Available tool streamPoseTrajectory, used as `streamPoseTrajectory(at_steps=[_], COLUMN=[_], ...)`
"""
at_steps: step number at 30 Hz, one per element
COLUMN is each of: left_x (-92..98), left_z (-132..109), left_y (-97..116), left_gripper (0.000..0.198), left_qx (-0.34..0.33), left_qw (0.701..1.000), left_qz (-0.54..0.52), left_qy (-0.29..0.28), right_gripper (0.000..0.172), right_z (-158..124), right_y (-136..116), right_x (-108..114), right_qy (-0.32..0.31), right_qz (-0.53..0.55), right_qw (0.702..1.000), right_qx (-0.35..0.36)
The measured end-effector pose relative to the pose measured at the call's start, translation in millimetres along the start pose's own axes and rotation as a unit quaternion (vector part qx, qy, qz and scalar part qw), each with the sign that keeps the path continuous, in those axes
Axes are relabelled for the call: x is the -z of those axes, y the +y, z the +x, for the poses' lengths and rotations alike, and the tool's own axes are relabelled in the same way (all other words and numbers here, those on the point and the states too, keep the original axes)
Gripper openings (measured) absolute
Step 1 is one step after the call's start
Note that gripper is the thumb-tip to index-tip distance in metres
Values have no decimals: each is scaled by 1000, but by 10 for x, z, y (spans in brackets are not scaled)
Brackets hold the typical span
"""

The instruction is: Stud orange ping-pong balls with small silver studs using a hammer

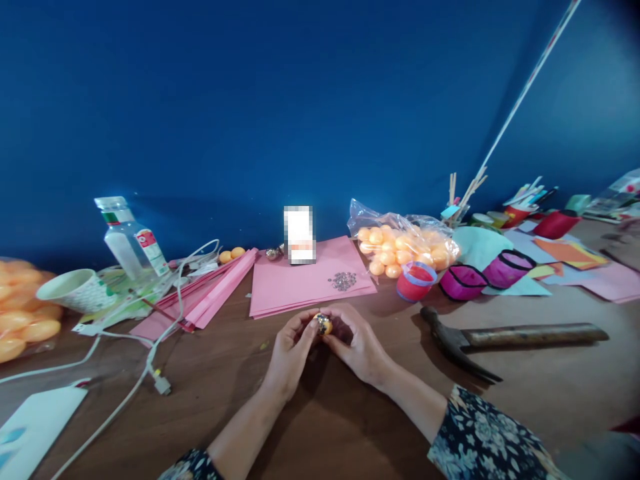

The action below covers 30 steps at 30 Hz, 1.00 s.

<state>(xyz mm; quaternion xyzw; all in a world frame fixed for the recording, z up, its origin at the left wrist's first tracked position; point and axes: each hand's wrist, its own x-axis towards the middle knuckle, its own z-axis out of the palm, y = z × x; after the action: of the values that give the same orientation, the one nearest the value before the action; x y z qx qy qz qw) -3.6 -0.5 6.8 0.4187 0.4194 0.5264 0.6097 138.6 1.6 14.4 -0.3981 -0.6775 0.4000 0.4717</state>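
Note:
Between my hands is an orange ball (324, 325), with shiny silver and dark pieces on its side. My left hand (291, 347) has its thumb and fingers closed on the ball's left side. From the other side, my right hand (361, 348) curls its fingers around the same ball, with its thumb near the lower edge. Just beyond the hands, a small pile of shiny silver pieces (344, 281) lies on pink paper sheets (280, 293). A silvery round object (273, 253) rests at the back edge of the paper, beside a blurred-out upright rectangle (300, 235).
A claw hammer (530, 335) lies to the right. Behind it stand a red-filled cup (416, 281), magenta fabric pouches (463, 283) and a bag of orange balls (395, 243). On the left are a white cable (150, 360), a paper cup (75, 291) and a clear bottle (127, 240).

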Motion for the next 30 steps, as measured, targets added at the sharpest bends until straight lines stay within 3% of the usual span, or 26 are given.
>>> streamPoseTrajectory(at_steps=[8,14,22,27,30], left_x=[-5,-9,-15,10,5], left_z=[-10,-31,-34,-19,-17], left_y=[-22,6,-6,-29,-20], left_gripper=[40,36,33,32,32], left_qx=[-1,-11,-4,0,-9], left_qw=[1000,999,1000,1000,1000], left_qz=[-2,41,8,-5,-5], left_qy=[-2,-4,-7,22,23], right_gripper=[30,28,30,38,34], right_z=[25,34,37,12,12], right_y=[93,34,61,102,110], right_x=[-26,31,30,-28,-56], right_qy=[3,-10,7,-4,1], right_qz=[143,130,113,196,213], right_qw=[985,986,990,977,973], right_qx=[-98,-103,-82,-85,-91])
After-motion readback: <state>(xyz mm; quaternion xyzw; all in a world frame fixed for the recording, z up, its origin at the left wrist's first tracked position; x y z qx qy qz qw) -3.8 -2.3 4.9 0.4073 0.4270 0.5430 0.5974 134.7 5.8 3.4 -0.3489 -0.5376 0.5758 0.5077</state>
